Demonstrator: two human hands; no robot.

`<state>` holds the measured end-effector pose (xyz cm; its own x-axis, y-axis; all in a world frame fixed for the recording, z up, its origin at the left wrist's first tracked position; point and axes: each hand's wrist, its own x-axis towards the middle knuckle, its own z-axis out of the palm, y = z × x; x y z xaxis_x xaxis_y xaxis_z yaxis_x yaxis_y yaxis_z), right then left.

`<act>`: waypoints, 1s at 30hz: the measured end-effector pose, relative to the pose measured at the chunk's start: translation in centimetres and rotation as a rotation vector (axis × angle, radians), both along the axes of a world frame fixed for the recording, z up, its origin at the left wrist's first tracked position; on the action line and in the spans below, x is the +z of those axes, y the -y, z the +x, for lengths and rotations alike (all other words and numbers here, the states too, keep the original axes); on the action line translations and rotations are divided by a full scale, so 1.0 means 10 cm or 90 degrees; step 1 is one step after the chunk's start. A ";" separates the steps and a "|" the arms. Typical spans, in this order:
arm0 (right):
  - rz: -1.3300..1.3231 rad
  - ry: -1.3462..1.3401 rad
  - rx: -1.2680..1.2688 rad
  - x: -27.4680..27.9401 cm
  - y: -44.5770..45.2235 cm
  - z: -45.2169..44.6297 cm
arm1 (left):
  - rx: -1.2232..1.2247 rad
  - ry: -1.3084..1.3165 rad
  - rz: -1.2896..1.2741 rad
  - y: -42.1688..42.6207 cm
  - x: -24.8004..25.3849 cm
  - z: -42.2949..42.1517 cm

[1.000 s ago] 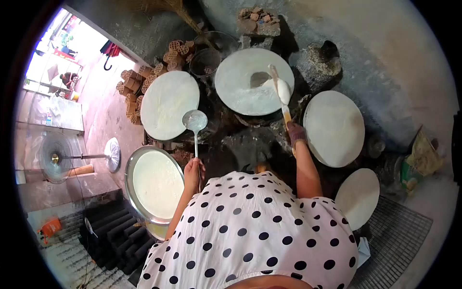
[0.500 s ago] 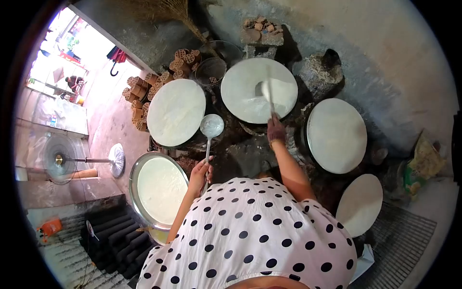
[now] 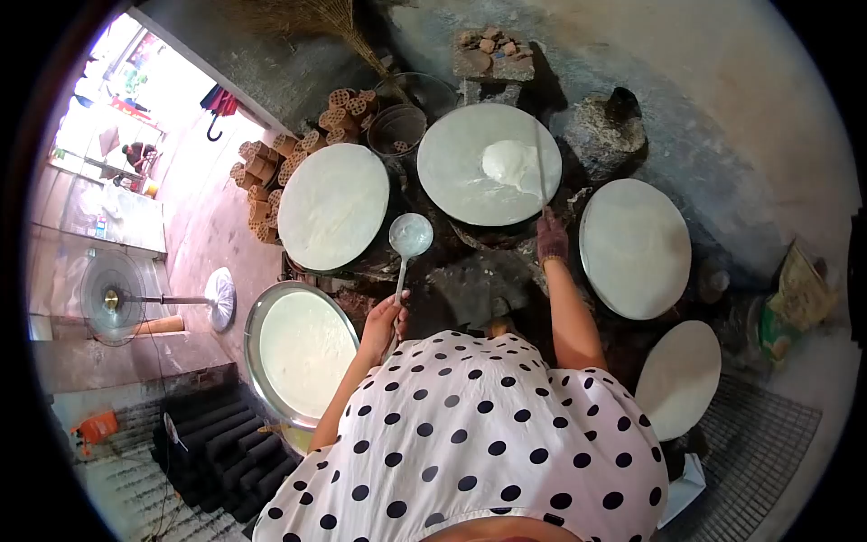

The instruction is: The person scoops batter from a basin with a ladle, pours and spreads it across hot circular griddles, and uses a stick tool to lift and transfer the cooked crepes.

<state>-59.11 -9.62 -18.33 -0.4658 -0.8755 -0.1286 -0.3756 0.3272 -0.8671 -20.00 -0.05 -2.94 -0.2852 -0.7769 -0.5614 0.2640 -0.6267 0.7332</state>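
Note:
My left hand is closed around the handle of a metal ladle, whose bowl is coated with pale batter. My right hand, in a dark glove, grips a thin batter spreader. The spreader lies over the right side of the round back griddle, just right of a white pool of batter. A second round griddle, with a pale surface, is at the left. To the lower left, a wide metal basin holds white batter.
Another round griddle stands at the right, with a pale disc below it. Perforated briquettes are piled behind the left griddle. A fan, black cylinders and a chimney-like stub stand around.
My right hand has moved the spreader to the right across the back griddle, leaving the white batter pool in view. My left hand and the ladle have shifted slightly right.

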 end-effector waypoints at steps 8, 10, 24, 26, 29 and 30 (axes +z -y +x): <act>0.048 0.080 0.073 0.37 0.07 -0.21 | -0.111 0.067 -0.013 0.51 -0.23 -0.21; 0.106 0.040 0.135 0.48 -0.02 -0.17 | -0.141 0.093 -0.016 0.76 -0.26 -0.30; 0.025 -0.519 0.322 -0.35 -0.65 0.72 | 0.007 0.199 -0.046 1.60 -0.39 -1.69; 0.107 -0.357 0.315 -0.50 -0.51 0.65 | 0.079 -0.084 0.080 1.62 -0.28 -1.65; -0.018 -0.292 0.265 -0.09 -0.43 0.22 | 0.056 -0.372 0.076 1.33 0.21 -1.20; -0.069 -0.287 0.252 0.14 -0.39 0.10 | 0.073 -0.267 0.055 1.16 0.52 -1.17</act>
